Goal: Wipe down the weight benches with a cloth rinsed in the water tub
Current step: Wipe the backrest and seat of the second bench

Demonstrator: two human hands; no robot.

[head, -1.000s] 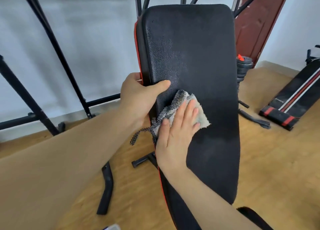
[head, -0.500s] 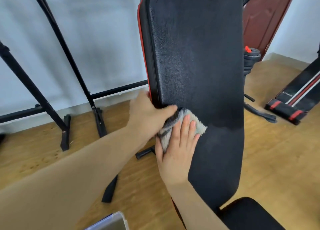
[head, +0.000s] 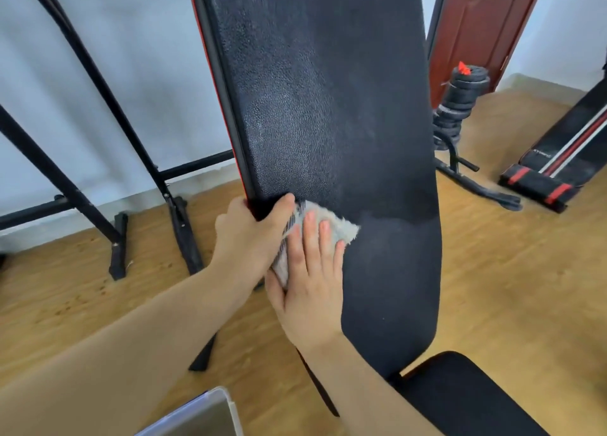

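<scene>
Head view. The black textured vinyl backrest pad with red side piping [head: 322,113] stands tilted upward on the weight bench, above the black padded seat [head: 460,399] at the lower right. The left hand [head: 253,235] is clenched around the pad's left edge, thumb lying across the front face. The right hand [head: 312,281] lies flat, fingers spread, pressing the pale grey frayed terry cloth [head: 335,225] against the pad near that left edge, just beside the left thumb; the cloth's far corner shows beyond the fingertips. The pad surface beside and below the cloth looks darker than the sheen higher up. A clear plastic tub corner [head: 200,416] shows at the bottom edge, on the wooden plank floor [head: 512,287]. Black steel rack legs [head: 98,159] stand at left; stacked black weight plates [head: 460,100] and a second black bench with red and white stripes [head: 565,153] lie at right.
</scene>
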